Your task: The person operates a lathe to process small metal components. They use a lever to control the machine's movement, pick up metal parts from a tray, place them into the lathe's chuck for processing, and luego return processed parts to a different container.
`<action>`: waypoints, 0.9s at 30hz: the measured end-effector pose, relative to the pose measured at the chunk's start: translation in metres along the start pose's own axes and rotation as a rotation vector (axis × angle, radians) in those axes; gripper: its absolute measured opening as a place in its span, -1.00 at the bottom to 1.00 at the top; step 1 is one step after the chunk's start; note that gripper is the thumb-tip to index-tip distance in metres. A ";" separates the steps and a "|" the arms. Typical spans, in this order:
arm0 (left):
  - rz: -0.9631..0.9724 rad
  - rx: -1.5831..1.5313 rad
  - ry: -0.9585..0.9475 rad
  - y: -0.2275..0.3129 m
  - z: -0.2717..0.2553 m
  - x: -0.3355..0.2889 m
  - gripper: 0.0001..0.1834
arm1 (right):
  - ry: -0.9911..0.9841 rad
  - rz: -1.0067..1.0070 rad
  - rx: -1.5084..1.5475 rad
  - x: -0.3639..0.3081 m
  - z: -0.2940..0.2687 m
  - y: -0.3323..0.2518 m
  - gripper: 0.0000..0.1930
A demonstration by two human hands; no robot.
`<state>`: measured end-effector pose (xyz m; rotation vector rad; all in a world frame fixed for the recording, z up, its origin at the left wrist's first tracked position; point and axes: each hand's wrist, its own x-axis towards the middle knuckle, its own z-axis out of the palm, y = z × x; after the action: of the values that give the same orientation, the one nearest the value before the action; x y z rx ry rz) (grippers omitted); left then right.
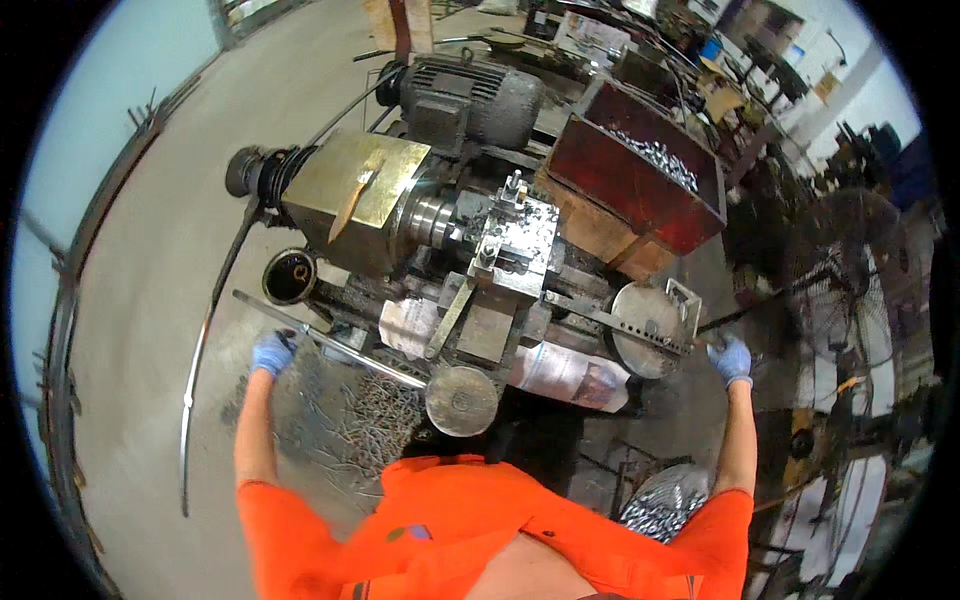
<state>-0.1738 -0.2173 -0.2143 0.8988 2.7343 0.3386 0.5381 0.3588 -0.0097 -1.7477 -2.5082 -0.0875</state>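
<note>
Worker, in an orange shirt [450, 500], faces a lathe-like machine, arms spread to either side.

Left hand [273, 353], blue-gloved, is at the lever [365, 358], a bare steel bar slanting from its free end at upper left down to the near disc [461, 401]. Fingers look bent, tips at or just below the bar; cannot tell whether they close round it. Placement well out from the disc presumably favours leverage.

Right hand [733, 360], also gloved, is beside the far wheel [640, 330], near the outer end of the perforated bar [650, 335]. Fingers partly hidden and small; cannot tell whether they pinch anything. The wide stance probably lets each hand serve one side of the machine.

Chuck [432, 220] faces the tool block [525, 235], which sits on the slide, presumably to bring a cutter to the work. Brush [350, 205] lies on the gold-coloured cover [400, 165], likely parked within reach for sweeping chips.

Red bin [635, 180], holding small shiny parts [655, 160], rests on a brown box [600, 235], apparently raised for access. Paper [570, 377] is tucked under the slide, perhaps against drips. Swarf [375, 420] lies on the floor below the lever.
</note>
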 end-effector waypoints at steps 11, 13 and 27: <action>-0.398 -1.076 0.316 0.065 -0.076 -0.016 -0.55 | -0.081 0.216 -0.287 -0.026 0.060 0.100 -0.61; -0.419 -1.150 0.362 0.069 -0.076 -0.015 -0.54 | -0.023 0.248 -0.269 -0.052 0.058 0.092 -0.65; -0.535 -1.477 0.790 0.143 -0.046 0.021 -0.84 | -0.171 0.757 -0.134 -0.316 0.078 0.167 -0.59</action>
<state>-0.1254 -0.0992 -0.1327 -0.4520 2.0257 2.4126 0.8005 0.1294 -0.1190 -2.7208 -1.7858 -0.0557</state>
